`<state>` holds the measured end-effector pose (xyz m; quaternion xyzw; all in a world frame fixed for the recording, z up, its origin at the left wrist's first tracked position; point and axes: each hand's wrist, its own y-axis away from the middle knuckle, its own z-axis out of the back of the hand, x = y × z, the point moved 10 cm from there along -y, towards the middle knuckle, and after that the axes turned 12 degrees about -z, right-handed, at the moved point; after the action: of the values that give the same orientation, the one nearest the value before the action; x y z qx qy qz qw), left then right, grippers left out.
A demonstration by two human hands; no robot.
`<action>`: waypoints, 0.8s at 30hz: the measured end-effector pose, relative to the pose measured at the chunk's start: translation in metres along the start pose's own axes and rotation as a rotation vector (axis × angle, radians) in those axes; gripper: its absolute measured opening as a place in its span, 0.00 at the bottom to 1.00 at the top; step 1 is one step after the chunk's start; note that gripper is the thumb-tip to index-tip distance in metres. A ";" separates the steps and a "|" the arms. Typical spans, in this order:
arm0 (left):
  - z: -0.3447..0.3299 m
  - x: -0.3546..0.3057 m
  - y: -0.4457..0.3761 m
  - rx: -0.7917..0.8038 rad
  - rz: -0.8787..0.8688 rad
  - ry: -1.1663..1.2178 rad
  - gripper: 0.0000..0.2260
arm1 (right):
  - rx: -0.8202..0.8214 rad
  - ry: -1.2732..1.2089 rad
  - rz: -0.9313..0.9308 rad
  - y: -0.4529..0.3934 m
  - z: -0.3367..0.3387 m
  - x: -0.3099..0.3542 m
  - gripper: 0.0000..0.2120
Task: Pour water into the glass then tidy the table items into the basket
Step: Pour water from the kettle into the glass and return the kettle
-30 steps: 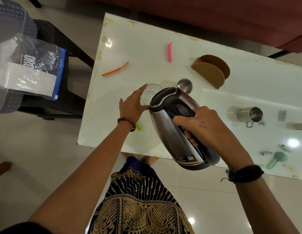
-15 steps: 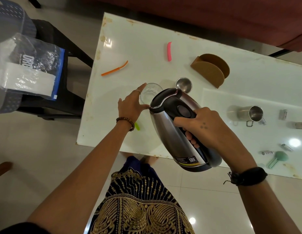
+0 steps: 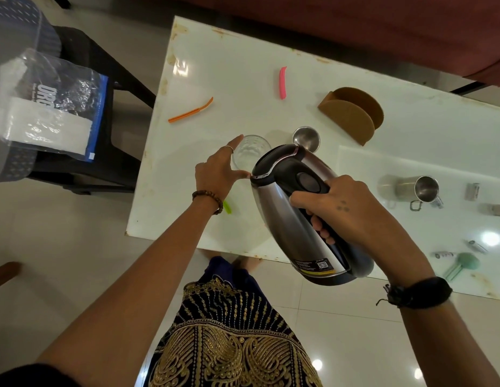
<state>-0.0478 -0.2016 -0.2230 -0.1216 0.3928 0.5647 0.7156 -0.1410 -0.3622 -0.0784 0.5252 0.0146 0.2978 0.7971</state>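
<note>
The right hand point(image 3: 352, 208) wraps its fingers round the black handle of a steel electric kettle point(image 3: 296, 208), which is tilted with its lid end leaning over the clear glass point(image 3: 249, 150). The glass stands upright on the white tabletop point(image 3: 243, 79), near its left end, and the left hand point(image 3: 219, 170) steadies it, forefinger and thumb spread along its side (the spout itself is hidden behind the kettle's lid). Just beyond the kettle sits a small round steel cup point(image 3: 306, 139). Farther back lie an orange stick point(image 3: 191, 110) and a pink one point(image 3: 283, 82), well apart. A brown holder point(image 3: 352, 115) stands to the right, and a steel mug point(image 3: 411, 188) lies on its side.
</note>
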 end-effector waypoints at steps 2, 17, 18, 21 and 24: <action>0.001 0.000 0.000 -0.002 0.001 -0.004 0.34 | 0.005 0.011 0.001 0.000 -0.001 0.000 0.13; 0.001 -0.002 0.001 0.002 -0.001 -0.013 0.33 | 0.008 0.000 0.001 -0.003 -0.001 0.003 0.14; 0.001 -0.002 0.000 0.000 -0.004 -0.015 0.33 | 0.004 0.004 0.003 -0.003 -0.001 0.003 0.15; 0.001 -0.002 0.000 0.001 0.000 -0.019 0.33 | 0.006 0.003 -0.001 -0.005 -0.001 0.003 0.15; 0.001 -0.001 0.000 0.004 0.003 -0.015 0.33 | 0.011 0.001 0.000 -0.006 -0.001 0.003 0.15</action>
<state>-0.0474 -0.2023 -0.2217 -0.1154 0.3887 0.5661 0.7178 -0.1361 -0.3612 -0.0831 0.5295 0.0167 0.2981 0.7940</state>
